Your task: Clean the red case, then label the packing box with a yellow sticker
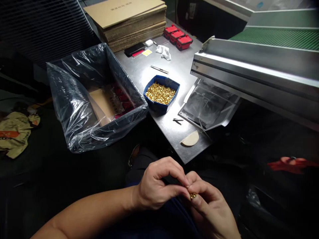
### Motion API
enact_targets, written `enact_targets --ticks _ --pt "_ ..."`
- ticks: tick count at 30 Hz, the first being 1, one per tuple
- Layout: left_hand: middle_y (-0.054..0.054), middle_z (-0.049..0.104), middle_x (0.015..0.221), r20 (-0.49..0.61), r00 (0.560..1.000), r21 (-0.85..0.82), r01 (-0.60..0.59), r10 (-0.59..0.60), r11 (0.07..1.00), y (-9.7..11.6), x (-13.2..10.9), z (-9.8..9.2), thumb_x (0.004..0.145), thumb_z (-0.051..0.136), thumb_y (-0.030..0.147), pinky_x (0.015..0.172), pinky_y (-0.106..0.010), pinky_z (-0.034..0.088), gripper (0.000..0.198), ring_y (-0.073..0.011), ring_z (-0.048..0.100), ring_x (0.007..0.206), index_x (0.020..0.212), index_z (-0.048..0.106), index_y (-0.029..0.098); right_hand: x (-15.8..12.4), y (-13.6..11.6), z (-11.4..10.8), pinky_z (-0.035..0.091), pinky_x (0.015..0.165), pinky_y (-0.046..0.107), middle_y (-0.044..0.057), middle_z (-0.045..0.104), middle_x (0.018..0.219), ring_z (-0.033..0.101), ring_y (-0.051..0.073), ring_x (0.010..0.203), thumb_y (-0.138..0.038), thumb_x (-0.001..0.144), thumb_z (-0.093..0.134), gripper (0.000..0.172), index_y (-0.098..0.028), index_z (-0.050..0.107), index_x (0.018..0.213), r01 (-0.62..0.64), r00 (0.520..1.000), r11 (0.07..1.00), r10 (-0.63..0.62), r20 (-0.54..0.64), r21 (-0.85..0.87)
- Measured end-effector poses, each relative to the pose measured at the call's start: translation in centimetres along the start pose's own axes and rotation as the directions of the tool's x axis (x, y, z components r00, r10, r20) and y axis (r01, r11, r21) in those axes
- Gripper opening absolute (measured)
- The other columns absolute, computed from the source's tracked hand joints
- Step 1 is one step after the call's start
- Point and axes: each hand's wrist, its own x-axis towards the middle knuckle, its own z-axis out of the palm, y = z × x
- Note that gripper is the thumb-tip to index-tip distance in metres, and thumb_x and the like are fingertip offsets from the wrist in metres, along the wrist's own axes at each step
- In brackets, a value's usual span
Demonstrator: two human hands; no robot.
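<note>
My left hand (159,184) is closed in a pinch, its thumb and forefinger tips meeting my right hand over my lap. What sits between those tips is hidden. Small round brass parts (192,196) show between the thumb and fingers of my right hand (211,207), which is closed on them. Beyond my hands, a blue tray (161,108) on the metal table holds a heap of similar small brass parts (159,93).
Left of the table (171,132) is a plastic-lined crate (99,132) with cardboard and red items inside. Black tweezers (178,120) and a half-round pale piece (190,138) lie near the table corner. A green-belt conveyor (249,66) juts in from the right. Cardboard sheets (134,31) stand behind.
</note>
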Motion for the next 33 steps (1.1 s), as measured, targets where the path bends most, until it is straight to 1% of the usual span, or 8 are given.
enact_targets --ticks 4,8,11,14,20,25,30,33 --pt "-0.007 0.073 0.074 0.014 0.996 0.019 -0.088 0.088 0.996 0.3 0.1 -0.8 0.076 0.087 0.024 0.068 -0.023 0.055 0.016 -0.0135 0.065 0.070 0.078 0.075 0.015 -0.7 -0.4 0.6 0.054 0.069 0.024 0.003 0.061 0.088 0.062 0.014 0.079 -0.029 0.082 0.079 0.003 -0.030 0.079 0.085 0.173 0.979 0.943 -0.197 -0.057 -0.286" --pt "-0.008 0.073 0.073 -0.001 0.996 -0.003 -0.086 0.086 0.996 0.4 0.0 -1.5 0.076 0.088 0.027 0.066 -0.022 0.054 0.019 -0.0128 0.064 0.069 0.076 0.075 0.013 -1.0 -0.1 1.3 0.054 0.069 0.024 0.003 0.060 0.090 0.063 0.014 0.080 -0.027 0.084 0.077 0.006 -0.031 0.079 0.087 0.225 0.965 0.917 -0.257 -0.058 -0.329" --pt "-0.007 0.073 0.074 0.011 0.995 -0.030 -0.095 0.096 0.995 0.5 -0.2 -1.9 0.075 0.088 0.022 0.068 -0.021 0.054 0.016 -0.0123 0.064 0.071 0.078 0.075 0.012 -0.8 0.3 1.5 0.054 0.071 0.024 0.002 0.059 0.089 0.062 0.013 0.079 -0.028 0.084 0.076 0.003 -0.029 0.078 0.086 0.165 0.982 0.946 -0.184 -0.044 -0.279" --pt "-0.006 0.072 0.082 0.027 0.995 -0.069 -0.097 0.099 0.993 0.7 -0.3 -2.2 0.073 0.089 0.016 0.072 -0.021 0.057 0.022 -0.0125 0.066 0.075 0.091 0.077 0.015 -0.4 1.1 1.7 0.053 0.074 0.025 0.002 0.059 0.088 0.060 0.013 0.080 -0.033 0.081 0.080 0.006 -0.028 0.078 0.081 0.023 1.000 0.998 -0.022 0.006 -0.054" --pt "-0.008 0.066 0.094 0.169 0.984 -0.120 -0.040 0.060 0.992 1.4 -0.2 -2.6 0.078 0.083 0.012 0.075 -0.026 0.063 0.020 -0.0169 0.071 0.083 0.097 0.079 0.018 -0.2 2.6 2.5 0.049 0.068 0.026 0.000 0.061 0.076 0.058 0.012 0.070 -0.037 0.068 0.089 0.018 -0.027 0.078 0.079 -0.124 0.990 0.932 0.094 0.104 0.340" --pt "-0.010 0.069 0.090 0.259 0.954 -0.075 -0.135 0.150 0.988 1.8 0.6 -2.6 0.078 0.084 0.017 0.077 -0.027 0.062 0.015 -0.0181 0.070 0.083 0.092 0.078 0.014 -1.4 2.2 3.3 0.044 0.065 0.023 -0.002 0.062 0.073 0.055 0.009 0.066 -0.039 0.057 0.095 0.031 -0.025 0.074 0.074 -0.132 0.987 0.930 0.154 -0.037 0.343" --pt "-0.010 0.073 0.090 0.285 0.934 0.061 -0.244 0.217 0.968 2.2 0.6 -2.9 0.082 0.080 0.017 0.079 -0.025 0.058 0.015 -0.0172 0.069 0.084 0.097 0.076 0.015 -1.1 2.2 2.1 0.044 0.063 0.024 -0.001 0.060 0.074 0.052 0.010 0.065 -0.038 0.066 0.091 0.023 -0.026 0.075 0.077 -0.083 0.996 0.949 0.070 0.053 0.304" --pt "-0.009 0.073 0.093 0.337 0.894 0.171 -0.368 0.296 0.914 2.7 0.6 -3.4 0.091 0.070 0.021 0.078 -0.026 0.055 0.017 -0.0166 0.068 0.084 0.106 0.076 0.018 -0.2 2.1 1.8 0.048 0.069 0.026 0.000 0.062 0.081 0.057 0.012 0.073 -0.038 0.074 0.085 0.014 -0.028 0.077 0.079 0.057 0.995 0.989 -0.067 0.070 0.135"
